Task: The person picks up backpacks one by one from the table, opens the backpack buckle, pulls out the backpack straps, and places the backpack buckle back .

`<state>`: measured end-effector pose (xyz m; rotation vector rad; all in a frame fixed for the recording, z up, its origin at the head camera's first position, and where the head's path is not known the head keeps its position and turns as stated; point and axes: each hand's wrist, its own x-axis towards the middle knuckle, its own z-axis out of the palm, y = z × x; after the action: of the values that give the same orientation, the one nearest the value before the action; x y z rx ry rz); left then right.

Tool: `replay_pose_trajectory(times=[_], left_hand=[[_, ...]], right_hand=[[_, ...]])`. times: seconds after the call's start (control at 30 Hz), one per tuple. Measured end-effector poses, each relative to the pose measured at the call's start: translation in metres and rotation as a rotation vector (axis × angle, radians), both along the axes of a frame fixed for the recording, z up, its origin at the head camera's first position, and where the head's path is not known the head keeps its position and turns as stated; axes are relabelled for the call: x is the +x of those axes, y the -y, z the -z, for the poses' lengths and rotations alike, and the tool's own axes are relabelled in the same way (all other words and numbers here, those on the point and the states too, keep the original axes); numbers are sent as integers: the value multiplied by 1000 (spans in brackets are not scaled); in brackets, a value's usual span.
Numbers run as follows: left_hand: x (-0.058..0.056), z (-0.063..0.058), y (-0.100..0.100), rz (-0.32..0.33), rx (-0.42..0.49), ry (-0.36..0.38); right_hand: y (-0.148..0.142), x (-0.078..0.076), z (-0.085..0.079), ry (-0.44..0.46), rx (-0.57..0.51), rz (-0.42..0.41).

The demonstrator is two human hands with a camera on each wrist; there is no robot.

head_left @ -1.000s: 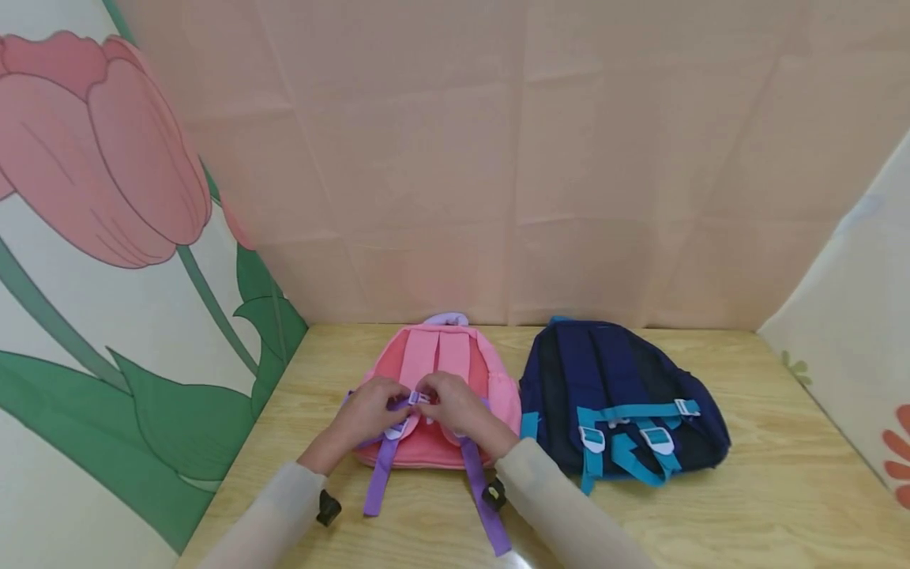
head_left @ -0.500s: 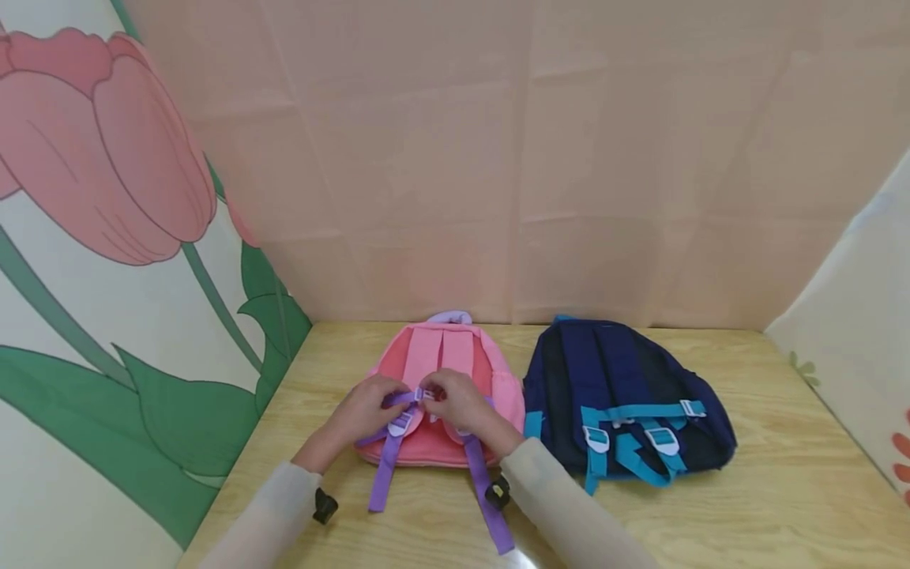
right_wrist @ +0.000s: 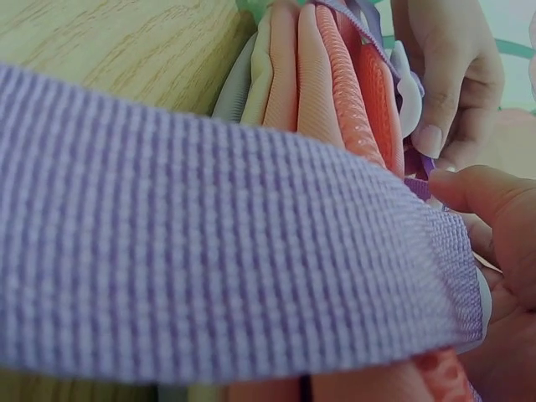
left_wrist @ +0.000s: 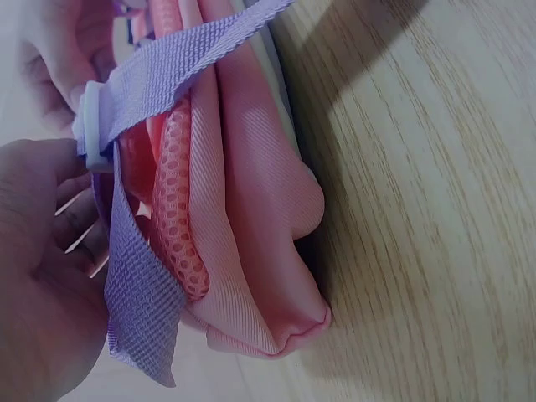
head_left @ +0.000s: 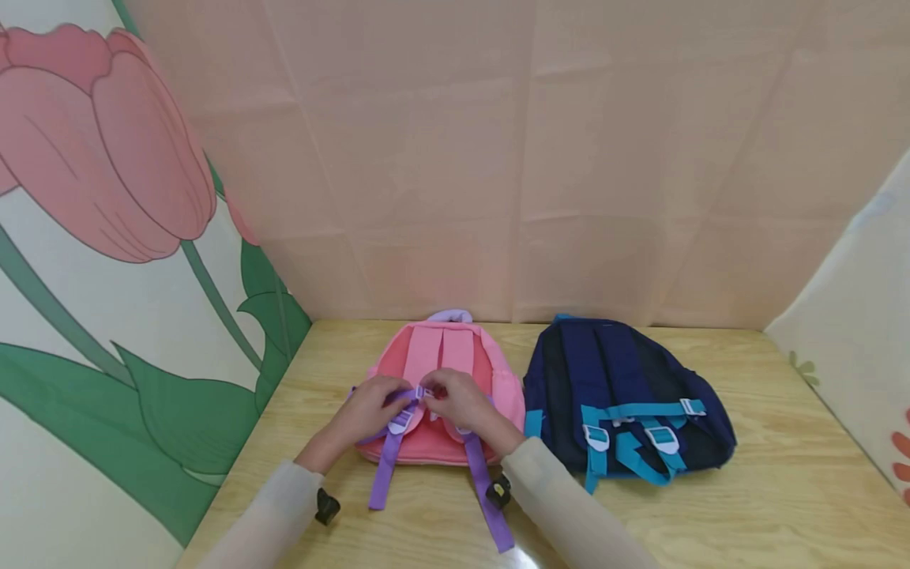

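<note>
A pink backpack [head_left: 455,352] with purple webbing straps lies on the table, its shoulder-strap side up. Over its middle, both hands hold a small light-coloured strap buckle [head_left: 420,393]. My left hand [head_left: 368,409] pinches the purple strap at the buckle's left side. On the other side, my right hand [head_left: 460,403] pinches the buckle's right end between thumb and fingers. The fingers hide much of the buckle. A white strap adjuster [left_wrist: 92,126] shows near the left fingers in the left wrist view. In the right wrist view, a purple strap [right_wrist: 209,243] crosses in front of the pink bag.
A dark blue backpack [head_left: 597,371] with turquoise straps lies right beside the pink one. Two loose purple strap ends [head_left: 384,474] hang toward the front of the wooden table [head_left: 711,521]. A pinkish cloth backdrop [head_left: 569,158] stands behind.
The head view has shifted slightly, moving the bags a little to the right in it. Both hands stay at the buckle, with only slight finger movement.
</note>
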<state>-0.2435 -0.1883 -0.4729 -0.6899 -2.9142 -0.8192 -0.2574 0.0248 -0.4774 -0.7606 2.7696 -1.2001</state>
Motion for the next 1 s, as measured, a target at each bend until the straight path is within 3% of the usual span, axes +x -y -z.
replay_pose_trajectory(times=[0.43,0.8,1.0], left_hand=[[-1,-1,-2,-28,9,58],[-3,1,-4,-37,-15,37],[-2,5,-6,-34,34,6]], right_hand=[[0,0,1,2,-13,19],[-1,1,2,-8,-43,12],[-1,1,3,-24,-15,19]])
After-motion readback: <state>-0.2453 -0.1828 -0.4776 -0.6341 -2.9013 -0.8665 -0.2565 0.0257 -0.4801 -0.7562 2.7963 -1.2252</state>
